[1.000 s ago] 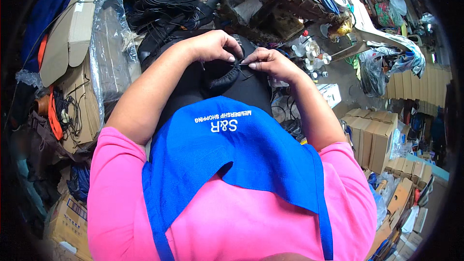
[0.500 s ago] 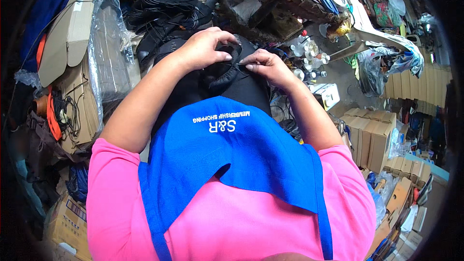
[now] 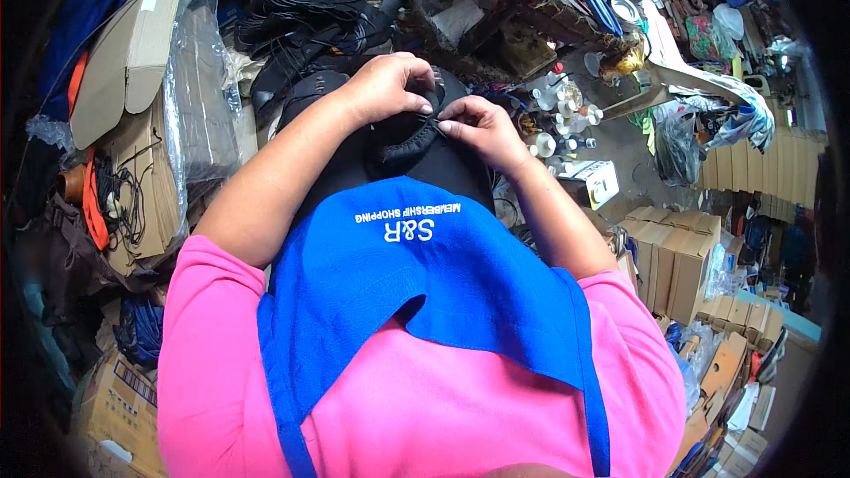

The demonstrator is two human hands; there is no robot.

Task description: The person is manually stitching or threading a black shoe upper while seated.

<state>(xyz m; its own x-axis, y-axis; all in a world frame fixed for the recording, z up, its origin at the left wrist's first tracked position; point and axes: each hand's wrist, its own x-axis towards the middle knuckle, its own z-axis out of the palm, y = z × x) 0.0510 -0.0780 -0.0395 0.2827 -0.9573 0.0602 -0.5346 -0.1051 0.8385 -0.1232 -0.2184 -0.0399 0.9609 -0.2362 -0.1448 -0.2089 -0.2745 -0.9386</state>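
A black curved piece with stitches along its edge (image 3: 404, 149), shaped somewhat like a shoe upper, rests on my lap over dark clothing. My left hand (image 3: 394, 87) holds its far side, fingers bent over the edge and thumb pointing inward. Close by on the right, my right hand (image 3: 485, 131) pinches thumb against forefinger at the stitched edge. Whatever is between those fingertips is too small to make out. The tips of both hands nearly meet. My blue apron (image 3: 425, 274) lies just below the piece.
Black coiled items (image 3: 305, 4) are heaped beyond my left forearm. Flattened cardboard (image 3: 124, 62) and a plastic-wrapped stack (image 3: 199, 88) stand at left. Several small bottles (image 3: 560, 111) are right of my right hand, with brown cartons (image 3: 673, 257) farther right.
My right hand's fingertips have drawn in toward the left thumb and the stitched edge. The left hand keeps its hold with a slight shift. The whole view has tilted a little.
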